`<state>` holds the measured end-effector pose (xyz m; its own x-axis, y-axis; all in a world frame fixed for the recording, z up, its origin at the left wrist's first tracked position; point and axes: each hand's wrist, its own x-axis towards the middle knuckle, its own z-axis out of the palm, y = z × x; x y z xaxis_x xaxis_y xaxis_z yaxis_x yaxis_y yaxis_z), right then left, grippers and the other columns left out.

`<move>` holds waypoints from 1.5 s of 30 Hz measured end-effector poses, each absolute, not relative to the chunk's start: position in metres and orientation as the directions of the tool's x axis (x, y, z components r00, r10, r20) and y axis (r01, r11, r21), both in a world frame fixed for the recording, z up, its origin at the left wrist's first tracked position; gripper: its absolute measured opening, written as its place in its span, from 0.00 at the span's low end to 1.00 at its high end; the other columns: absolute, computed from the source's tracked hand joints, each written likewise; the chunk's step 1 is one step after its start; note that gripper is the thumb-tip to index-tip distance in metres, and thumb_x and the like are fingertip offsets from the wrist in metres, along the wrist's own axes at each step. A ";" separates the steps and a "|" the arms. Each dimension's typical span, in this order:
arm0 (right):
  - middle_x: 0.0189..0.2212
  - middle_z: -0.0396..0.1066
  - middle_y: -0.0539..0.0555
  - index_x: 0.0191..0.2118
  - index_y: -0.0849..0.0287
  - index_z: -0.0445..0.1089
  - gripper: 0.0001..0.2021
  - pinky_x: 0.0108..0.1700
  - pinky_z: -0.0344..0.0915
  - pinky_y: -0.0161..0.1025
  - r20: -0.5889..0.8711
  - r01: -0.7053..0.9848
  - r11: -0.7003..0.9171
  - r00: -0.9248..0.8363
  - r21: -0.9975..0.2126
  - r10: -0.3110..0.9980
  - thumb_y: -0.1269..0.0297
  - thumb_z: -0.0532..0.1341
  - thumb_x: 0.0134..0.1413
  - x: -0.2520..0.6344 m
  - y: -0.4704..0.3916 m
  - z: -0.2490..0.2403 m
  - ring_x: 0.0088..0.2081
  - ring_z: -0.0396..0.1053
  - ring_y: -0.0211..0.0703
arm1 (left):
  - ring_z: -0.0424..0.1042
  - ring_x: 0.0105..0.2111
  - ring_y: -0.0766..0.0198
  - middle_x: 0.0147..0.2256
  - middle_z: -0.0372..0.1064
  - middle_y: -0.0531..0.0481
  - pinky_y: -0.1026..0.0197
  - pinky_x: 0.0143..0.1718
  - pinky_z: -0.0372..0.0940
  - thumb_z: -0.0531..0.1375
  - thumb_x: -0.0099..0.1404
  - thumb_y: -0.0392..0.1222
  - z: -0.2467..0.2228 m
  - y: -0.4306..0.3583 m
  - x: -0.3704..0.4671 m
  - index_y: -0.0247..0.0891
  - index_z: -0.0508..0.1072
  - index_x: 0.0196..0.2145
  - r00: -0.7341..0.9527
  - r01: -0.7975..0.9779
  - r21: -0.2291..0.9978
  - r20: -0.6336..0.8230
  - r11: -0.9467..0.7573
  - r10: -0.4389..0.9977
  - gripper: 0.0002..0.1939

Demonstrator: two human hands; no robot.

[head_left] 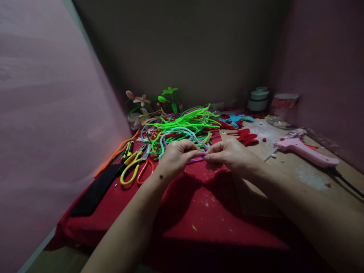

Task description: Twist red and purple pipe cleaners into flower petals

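Between my fingertips is a purple pipe cleaner [196, 159], held above the red cloth [207, 212]. My left hand [180, 153] pinches it from the left, and my right hand [223, 153] pinches it from the right, with the two sets of fingertips almost touching. Part of the purple piece is covered by my fingers. Just behind my hands lies a heap of pipe cleaners, bright green ones [184, 119] on top and a pale blue one [182, 131] curving in front.
Yellow-handled scissors [131, 170], red-handled cutters [145, 167] and a black phone-like slab [95, 193] lie at left. To the right, a pink glue gun [307, 149] rests on a board [287, 170] near red fuzzy pieces [247, 137]. Fuzzy flowers [170, 99] and a lidded jar [258, 100] stand behind.
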<state>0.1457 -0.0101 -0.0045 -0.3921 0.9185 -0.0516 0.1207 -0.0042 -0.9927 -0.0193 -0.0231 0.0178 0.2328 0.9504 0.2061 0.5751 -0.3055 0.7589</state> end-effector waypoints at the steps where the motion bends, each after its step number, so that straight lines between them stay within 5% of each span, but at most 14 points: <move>1: 0.14 0.69 0.52 0.19 0.65 0.71 0.05 0.21 0.60 0.32 -0.028 0.116 0.020 -0.394 -0.993 0.919 0.72 0.61 0.40 0.146 -0.010 -0.006 0.17 0.63 0.33 | 0.58 0.19 0.72 0.19 0.63 0.54 0.67 0.22 0.54 0.61 0.52 0.42 0.018 -0.023 -0.019 0.34 0.72 0.23 0.212 0.531 0.817 0.131 -0.227 0.968 0.08; 5: 0.15 0.68 0.51 0.20 0.65 0.72 0.06 0.23 0.57 0.32 0.077 0.099 0.125 -0.391 -0.987 0.917 0.67 0.62 0.39 0.146 -0.011 -0.009 0.18 0.61 0.33 | 0.52 0.13 0.76 0.15 0.59 0.57 0.70 0.14 0.45 0.61 0.52 0.44 0.013 -0.022 -0.019 0.34 0.67 0.23 0.232 0.225 0.972 -0.124 0.070 0.965 0.10; 9: 0.14 0.65 0.49 0.19 0.64 0.71 0.06 0.21 0.52 0.32 0.100 0.108 0.145 -0.343 -0.984 0.934 0.66 0.63 0.37 0.145 -0.013 -0.009 0.18 0.57 0.31 | 0.53 0.13 0.77 0.18 0.62 0.56 0.73 0.12 0.45 0.62 0.51 0.42 0.010 -0.023 -0.018 0.35 0.64 0.24 0.273 0.075 0.989 -0.142 0.126 0.951 0.11; 17: 0.19 0.71 0.54 0.22 0.66 0.72 0.09 0.24 0.57 0.34 -0.055 -0.134 -0.129 -0.457 -0.983 0.888 0.64 0.66 0.34 0.145 -0.011 -0.014 0.18 0.62 0.33 | 0.54 0.11 0.74 0.14 0.58 0.58 0.71 0.11 0.49 0.57 0.57 0.42 0.015 -0.028 -0.012 0.35 0.65 0.27 0.215 0.332 0.937 0.034 -0.106 0.976 0.07; 27: 0.15 0.67 0.52 0.18 0.66 0.70 0.10 0.21 0.55 0.32 -0.157 -0.004 -0.180 -0.476 -0.984 0.865 0.64 0.66 0.36 0.143 -0.011 -0.019 0.16 0.60 0.32 | 0.55 0.13 0.76 0.14 0.58 0.60 0.71 0.16 0.51 0.53 0.58 0.39 0.013 -0.030 -0.012 0.35 0.65 0.27 0.282 0.573 0.756 0.180 -0.316 0.942 0.05; 39: 0.14 0.67 0.52 0.17 0.64 0.69 0.10 0.19 0.52 0.31 -0.014 0.177 0.073 -0.443 -0.981 0.896 0.65 0.61 0.43 0.141 -0.014 -0.018 0.15 0.58 0.31 | 0.53 0.10 0.75 0.13 0.58 0.57 0.70 0.10 0.48 0.58 0.55 0.45 0.016 -0.022 -0.022 0.33 0.66 0.23 0.235 0.314 0.948 -0.135 0.056 0.963 0.12; 45: 0.13 0.67 0.51 0.17 0.63 0.70 0.10 0.17 0.50 0.30 -0.025 0.331 0.122 -0.407 -0.936 0.913 0.65 0.61 0.43 0.140 -0.012 -0.021 0.14 0.58 0.31 | 0.54 0.09 0.74 0.12 0.55 0.58 0.70 0.10 0.48 0.55 0.55 0.40 0.014 -0.024 -0.016 0.34 0.65 0.22 0.195 0.497 0.868 -0.117 0.004 0.974 0.08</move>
<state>0.1402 -0.0120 -0.0213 -0.4070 0.9131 -0.0252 0.3309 0.1217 -0.9358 -0.0157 -0.0239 0.0137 0.1953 0.9738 -0.1169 0.4973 0.0045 0.8676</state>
